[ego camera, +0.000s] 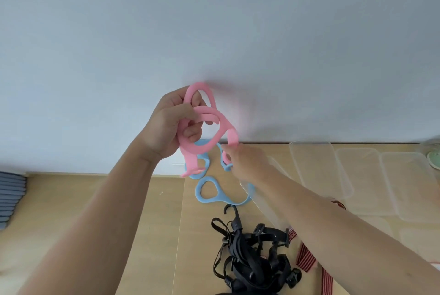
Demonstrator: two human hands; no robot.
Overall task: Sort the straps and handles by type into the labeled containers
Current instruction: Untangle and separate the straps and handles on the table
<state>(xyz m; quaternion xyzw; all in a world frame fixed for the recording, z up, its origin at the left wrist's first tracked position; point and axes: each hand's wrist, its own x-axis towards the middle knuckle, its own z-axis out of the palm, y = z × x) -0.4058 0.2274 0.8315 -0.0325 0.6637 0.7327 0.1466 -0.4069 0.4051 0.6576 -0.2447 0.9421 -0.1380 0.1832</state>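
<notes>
Head view: left hand (166, 125) raised well above and behind the black strap pile (252, 254), fingers curled through the loops of the pink handles (221, 125), clamped on them. Several pink loops look interlocked. How many pieces there are, I cannot tell.

Right hand (245, 163), also above and behind the pile, appears to pinch the lower end of one pink band between fingertips. The hand is slightly blurred, so that grip is judged, not certain.

Blue handles (209, 191) lie flat on the table (147, 223) just behind the pile, directly under the pink ones. Red striped straps (307, 259) lie just right of the pile. Clear containers (319, 168) sit behind and right of it, with no labels legible.

Risks, as judged:
- The pink material looks rubbery. Pulling on tangled loops could stretch them until the pinched end slips out and snaps back.
- If the left hand's grip loosens, the pink handles could drop onto the blue ones and the types mix again.
- The right forearm crosses a container edge. A sharp tug could knock it.
</notes>
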